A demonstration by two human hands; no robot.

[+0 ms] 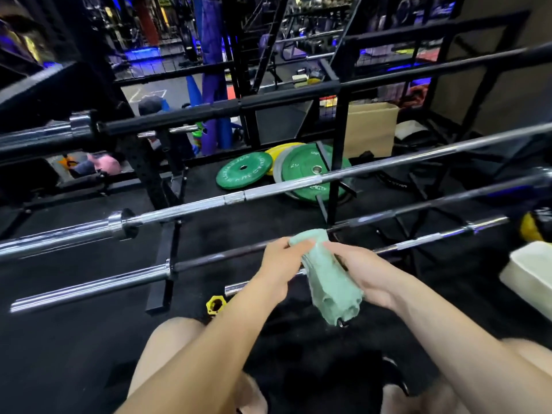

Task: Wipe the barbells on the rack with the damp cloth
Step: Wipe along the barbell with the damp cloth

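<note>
Holding the green cloth between both hands, left hand and right hand each gripping it, draped over the lowest barbell on the rack. Likely wiping that bar now; next, sliding along toward its sleeve.

My left hand and right hand hold the cloth between them over the nearest barbell — more bars racked behind, plates on the floor beyond.

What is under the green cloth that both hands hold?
The green cloth lies over a thin bar, between the left hand and right hand. The covered stretch of bar cannot be seen.
</note>
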